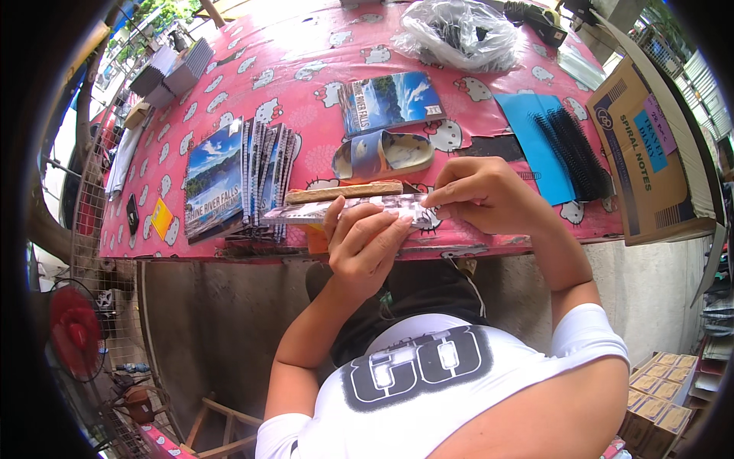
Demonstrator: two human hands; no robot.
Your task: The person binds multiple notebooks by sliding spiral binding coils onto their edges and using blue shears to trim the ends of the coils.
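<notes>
My left hand is closed around the near side of a notebook, tilted on its edge at the table's front. Its fingers press along the patterned edge. My right hand pinches at the right end of that edge; whatever lies between its fingertips is too small to make out. Just behind the notebook lies a wooden strip. Beyond it sits a blue and white slipper. More notebooks with a waterfall cover lie farther back. Left of my hands, several spiral-bound notebooks lean in a pile.
Black spiral coils rest on a blue sheet to the right, beside a cardboard box. A clear plastic bag is at the back. Stacked notebooks stand far left, with a yellow card nearer. A red fan is lower left.
</notes>
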